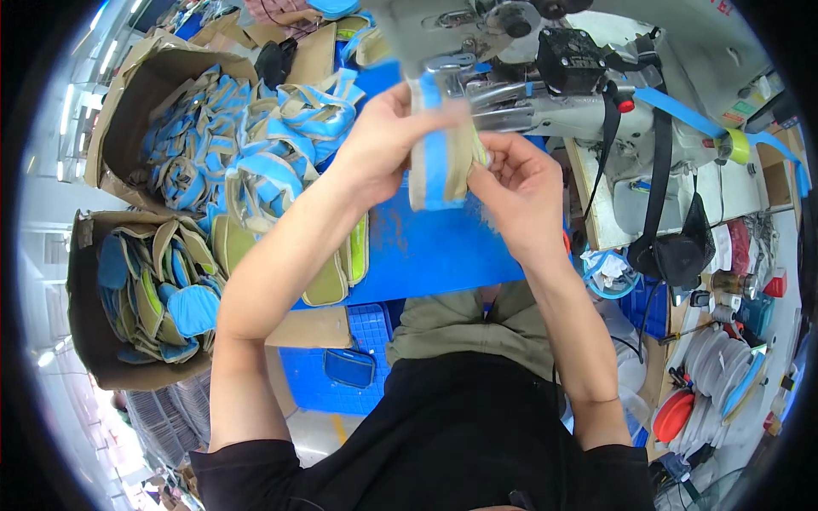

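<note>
A beige fabric strip with a blue band down its middle is held up in front of the sewing machine. My left hand grips its left side, the thumb laid across the front and slightly smeared by motion. On the other side my right hand pinches the strip's edge between thumb and fingers, where a bit of yellow-green trim shows. The strip's upper end is close to the machine's metal parts, and I cannot tell whether it touches them. Beneath both hands lies the blue work surface.
Left of me, one cardboard box overflows with blue-and-beige strips. A nearer box holds several sewn pouch pieces. Khaki panels lie at the table's left edge. Blue tape runs to the machine; white reels stand at right.
</note>
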The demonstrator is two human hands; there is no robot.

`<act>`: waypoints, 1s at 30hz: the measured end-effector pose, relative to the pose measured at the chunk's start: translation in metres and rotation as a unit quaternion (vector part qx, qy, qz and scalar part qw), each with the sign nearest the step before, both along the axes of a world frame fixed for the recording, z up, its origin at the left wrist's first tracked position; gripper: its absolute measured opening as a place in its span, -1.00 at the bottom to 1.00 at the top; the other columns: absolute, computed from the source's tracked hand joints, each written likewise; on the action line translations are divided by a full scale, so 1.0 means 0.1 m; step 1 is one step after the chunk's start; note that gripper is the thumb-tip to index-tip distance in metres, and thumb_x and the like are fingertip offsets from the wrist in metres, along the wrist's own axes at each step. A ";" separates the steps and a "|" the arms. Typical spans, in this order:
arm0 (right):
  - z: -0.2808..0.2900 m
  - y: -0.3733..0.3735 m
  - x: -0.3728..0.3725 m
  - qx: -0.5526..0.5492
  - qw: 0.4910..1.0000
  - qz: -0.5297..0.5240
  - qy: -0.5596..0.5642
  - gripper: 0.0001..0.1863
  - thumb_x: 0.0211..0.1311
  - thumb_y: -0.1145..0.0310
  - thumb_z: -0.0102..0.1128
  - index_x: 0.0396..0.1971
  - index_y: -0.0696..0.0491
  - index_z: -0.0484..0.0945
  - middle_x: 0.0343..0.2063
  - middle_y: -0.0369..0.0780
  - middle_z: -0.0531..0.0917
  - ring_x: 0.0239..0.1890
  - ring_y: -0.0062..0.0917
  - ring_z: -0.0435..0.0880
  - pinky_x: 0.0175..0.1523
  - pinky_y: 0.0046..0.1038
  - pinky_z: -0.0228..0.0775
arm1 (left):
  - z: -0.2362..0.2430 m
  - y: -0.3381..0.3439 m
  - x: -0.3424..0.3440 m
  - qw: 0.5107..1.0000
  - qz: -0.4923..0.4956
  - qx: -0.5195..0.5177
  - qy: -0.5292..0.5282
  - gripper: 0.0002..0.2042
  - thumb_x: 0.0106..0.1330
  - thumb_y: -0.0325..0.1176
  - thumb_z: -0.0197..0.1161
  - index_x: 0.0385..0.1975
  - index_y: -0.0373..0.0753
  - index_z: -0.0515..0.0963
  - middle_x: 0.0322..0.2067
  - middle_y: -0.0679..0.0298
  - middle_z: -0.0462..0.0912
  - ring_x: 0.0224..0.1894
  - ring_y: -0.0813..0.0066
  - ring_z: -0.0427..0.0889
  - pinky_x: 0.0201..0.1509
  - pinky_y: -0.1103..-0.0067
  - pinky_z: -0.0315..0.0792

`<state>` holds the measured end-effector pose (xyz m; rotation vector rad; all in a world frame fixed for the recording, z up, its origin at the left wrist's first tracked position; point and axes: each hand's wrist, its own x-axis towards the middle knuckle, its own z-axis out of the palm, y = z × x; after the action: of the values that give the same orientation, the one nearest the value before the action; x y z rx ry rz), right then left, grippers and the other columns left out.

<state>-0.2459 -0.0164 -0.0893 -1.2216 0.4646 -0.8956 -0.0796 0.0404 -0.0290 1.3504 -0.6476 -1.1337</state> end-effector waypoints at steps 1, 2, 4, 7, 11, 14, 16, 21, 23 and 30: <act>0.00 -0.01 -0.01 0.013 1.000 0.006 -0.008 -0.74 0.24 0.58 0.35 -0.06 0.25 0.66 -0.31 -0.33 0.71 -0.30 -0.76 0.61 -0.15 -0.62 0.50 | 0.02 0.05 0.01 0.999 0.001 -0.001 0.041 -0.69 0.41 -0.27 0.35 0.03 -0.28 0.55 -0.15 0.24 0.73 -0.16 0.47 0.75 -0.08 0.47 0.67; 0.00 0.00 -0.02 0.025 0.999 0.011 -0.016 -0.74 0.26 0.57 0.36 -0.06 0.24 0.66 -0.30 -0.32 0.70 -0.29 -0.76 0.61 -0.15 -0.62 0.51 | 0.03 0.10 0.02 0.997 0.001 -0.002 0.083 -0.66 0.44 -0.25 0.31 0.10 -0.29 0.53 -0.09 0.22 0.73 -0.11 0.44 0.76 -0.05 0.47 0.67; 0.00 0.10 -0.07 0.045 0.998 0.004 -0.033 -0.74 0.30 0.54 0.36 -0.03 0.23 0.63 -0.26 -0.31 0.70 -0.25 -0.74 0.62 -0.13 -0.60 0.50 | 0.00 0.21 0.03 0.984 -0.011 -0.026 0.177 -0.66 0.50 -0.20 0.22 0.13 -0.27 0.53 -0.06 0.23 0.73 -0.07 0.45 0.75 -0.03 0.46 0.67; -0.06 0.30 -0.16 0.042 0.998 -0.025 -0.046 -0.72 0.34 0.49 0.37 0.00 0.20 0.59 -0.22 -0.30 0.68 -0.20 -0.71 0.62 -0.10 -0.58 0.48 | -0.06 0.32 0.09 0.964 -0.049 -0.020 0.259 -0.64 0.52 -0.25 0.19 0.19 -0.30 0.51 -0.02 0.18 0.74 -0.03 0.40 0.77 0.04 0.44 0.67; -0.07 0.45 -0.24 -0.006 1.000 -0.014 0.015 -0.68 0.34 0.42 0.40 0.02 0.18 0.57 -0.18 -0.26 0.69 -0.17 -0.68 0.62 -0.06 -0.56 0.45 | -0.21 0.32 0.04 0.991 -0.066 -0.060 0.104 -0.67 0.48 -0.40 0.20 0.19 -0.32 0.52 -0.01 0.17 0.74 -0.02 0.43 0.78 0.02 0.47 0.69; -0.02 0.44 -0.21 -0.014 0.998 0.010 0.068 -0.70 0.34 0.34 0.44 -0.07 0.20 0.63 -0.26 -0.30 0.72 -0.27 -0.75 0.62 -0.18 -0.63 0.41 | -0.31 0.30 0.00 0.995 -0.039 -0.092 0.024 -0.65 0.40 -0.53 0.28 0.16 -0.34 0.54 -0.06 0.20 0.74 -0.09 0.49 0.76 -0.07 0.55 0.67; 0.07 0.41 -0.17 0.033 0.998 0.027 0.049 -0.74 0.35 0.34 0.44 -0.12 0.21 0.66 -0.33 -0.34 0.72 -0.34 -0.79 0.58 -0.26 -0.66 0.35 | -0.36 0.26 -0.04 0.992 -0.015 -0.119 -0.034 -0.69 0.37 -0.54 0.30 0.10 -0.35 0.58 -0.12 0.22 0.75 -0.12 0.52 0.75 -0.11 0.56 0.65; 0.07 0.31 -0.18 0.072 0.996 0.053 0.014 -0.85 0.40 0.41 0.39 -0.26 0.20 0.70 -0.49 -0.44 0.66 -0.48 -0.89 0.44 -0.39 -0.72 0.18 | -0.44 0.15 0.04 0.900 0.070 -0.126 -0.412 -0.82 0.24 -0.58 0.31 -0.19 -0.26 0.72 -0.34 0.16 0.77 -0.24 0.39 0.78 -0.18 0.48 0.60; 0.11 0.32 -0.18 0.080 0.995 0.055 -0.011 -0.86 0.39 0.41 0.39 -0.30 0.19 0.70 -0.52 -0.46 0.63 -0.49 -0.90 0.41 -0.39 -0.73 0.17 | -0.43 0.09 0.12 0.833 0.116 -0.131 -0.525 -0.83 0.19 -0.55 0.32 -0.24 -0.23 0.72 -0.38 0.08 0.74 -0.29 0.20 0.76 -0.19 0.43 0.59; 0.10 0.38 -0.14 0.054 0.998 0.042 0.000 -0.85 0.38 0.40 0.41 -0.32 0.18 0.69 -0.54 -0.47 0.62 -0.50 -0.91 0.41 -0.40 -0.74 0.17 | -0.52 -0.11 0.31 0.781 0.161 -0.168 -0.579 -0.92 0.28 -0.43 0.28 -0.36 -0.31 0.60 -0.45 -0.09 0.60 -0.36 -0.09 0.65 -0.30 0.29 0.48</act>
<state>-0.2600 0.0213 -0.0793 -1.1347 0.4535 -0.7892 -0.0490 0.0297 -0.0811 1.6646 -1.3395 0.2375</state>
